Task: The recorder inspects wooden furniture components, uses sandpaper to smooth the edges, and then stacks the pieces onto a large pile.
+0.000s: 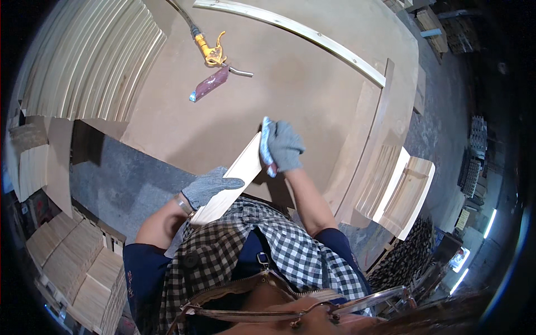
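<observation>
My left hand [211, 187], in a grey knit glove, is closed around a pale wooden board [237, 176] by its lower part. The board tilts up and away from my body, its near end against my checked apron. My right hand [285, 146], also gloved in grey, grips a folded piece of sandpaper [264, 146] with a blue-and-white back and a dark red edge. It presses the sandpaper to the board's far end. My right fingers are partly hidden behind the glove's back.
On the brown worktable [184, 134] lie a yellow air blow gun [211, 51] with its hose and a dark red sandpaper piece [211, 84]. Wooden strips [301, 32] border the far and right sides. Board stacks stand left [89, 61], right [405, 192] and lower left [78, 268].
</observation>
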`<state>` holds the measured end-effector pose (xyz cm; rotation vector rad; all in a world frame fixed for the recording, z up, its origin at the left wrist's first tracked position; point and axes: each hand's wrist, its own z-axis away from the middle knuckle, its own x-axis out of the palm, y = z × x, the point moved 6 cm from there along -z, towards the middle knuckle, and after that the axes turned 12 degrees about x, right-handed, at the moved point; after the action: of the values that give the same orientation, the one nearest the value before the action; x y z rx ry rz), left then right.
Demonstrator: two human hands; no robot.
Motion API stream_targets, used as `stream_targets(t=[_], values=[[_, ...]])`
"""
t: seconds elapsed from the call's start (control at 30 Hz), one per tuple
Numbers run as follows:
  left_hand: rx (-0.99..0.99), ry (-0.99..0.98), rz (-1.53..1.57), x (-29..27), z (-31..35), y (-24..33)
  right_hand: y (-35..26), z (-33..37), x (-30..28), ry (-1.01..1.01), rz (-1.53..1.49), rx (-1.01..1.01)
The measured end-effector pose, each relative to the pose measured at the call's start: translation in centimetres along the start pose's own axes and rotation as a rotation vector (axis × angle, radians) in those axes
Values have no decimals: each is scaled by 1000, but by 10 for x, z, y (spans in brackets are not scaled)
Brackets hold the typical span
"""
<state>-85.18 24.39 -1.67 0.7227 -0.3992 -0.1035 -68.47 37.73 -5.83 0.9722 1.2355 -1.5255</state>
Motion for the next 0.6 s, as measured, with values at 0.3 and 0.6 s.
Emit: stream_targets(t=[0.3, 0.6], values=[[-19, -26, 99, -13, -14, -23, 13, -35, -19, -74, -76, 173], [157, -12, 361, -24, -41, 17, -60, 64, -35, 98, -195, -201]])
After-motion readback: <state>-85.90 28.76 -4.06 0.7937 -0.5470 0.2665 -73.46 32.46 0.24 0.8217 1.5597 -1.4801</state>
